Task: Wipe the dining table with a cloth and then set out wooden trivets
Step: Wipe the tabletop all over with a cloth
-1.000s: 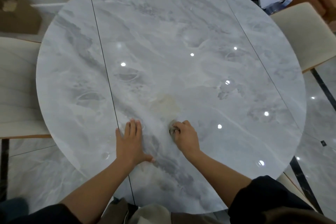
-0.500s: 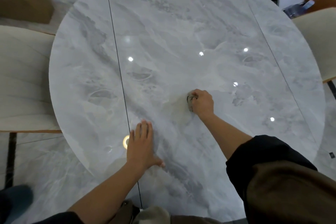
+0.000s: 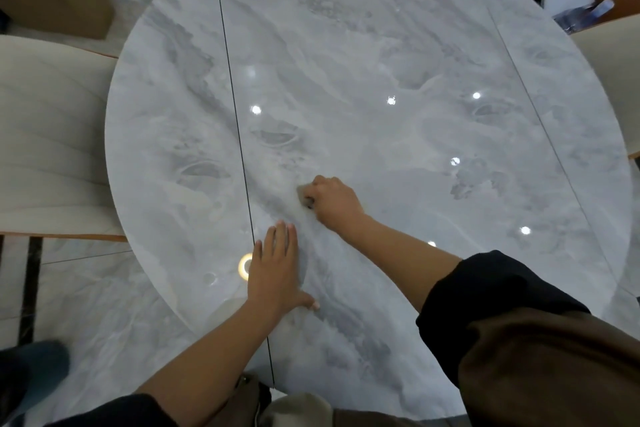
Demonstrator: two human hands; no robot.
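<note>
The right grip (image 3: 332, 203) is curled tight around a small bunched cloth (image 3: 302, 191), of which only a pale grey edge shows past the knuckles. It presses that cloth down on the counter (image 3: 381, 45), a little left of the middle and toward the near side. Just nearer the body, the left grip (image 3: 275, 270) lies palm down on the stone, fingers straight and together, thumb spread to the right, holding nothing; the two are close but apart. A thin dark seam (image 3: 235, 114) runs down the round, grey marble-patterned top just left of the cloth and passes beneath the left forearm, and a second seam (image 3: 540, 97) crosses the right side. Small bright light reflections dot the glossy surface. The right forearm is bare up to a black sleeve (image 3: 485, 305). A pale chair (image 3: 52, 135) stands at the left edge and another chair (image 3: 609, 80) at the right, over a glossy tiled floor (image 3: 104, 305).
</note>
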